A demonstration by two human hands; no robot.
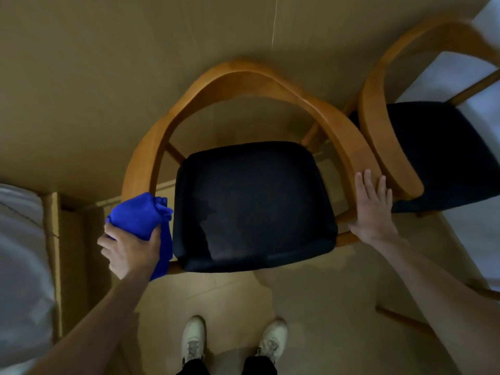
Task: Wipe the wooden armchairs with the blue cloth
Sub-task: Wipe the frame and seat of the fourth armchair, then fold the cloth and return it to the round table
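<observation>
A wooden armchair (pixel 243 79) with a curved back rail and a black seat cushion stands right in front of me. My left hand (pixel 130 250) grips a bunched blue cloth (pixel 139 213) against the front end of the chair's left armrest, and a tail of the cloth hangs down beside the seat. My right hand (pixel 374 209) lies flat with straight fingers on the front end of the right armrest. A second wooden armchair (pixel 378 112) of the same kind stands close on the right, partly cut off by the frame edge.
A tan wall is directly behind both chairs. A bed with white bedding (pixel 21 253) and a wooden frame (pixel 54 239) is at the left. My two feet in light shoes (pixel 232 339) stand on the tan floor before the seat.
</observation>
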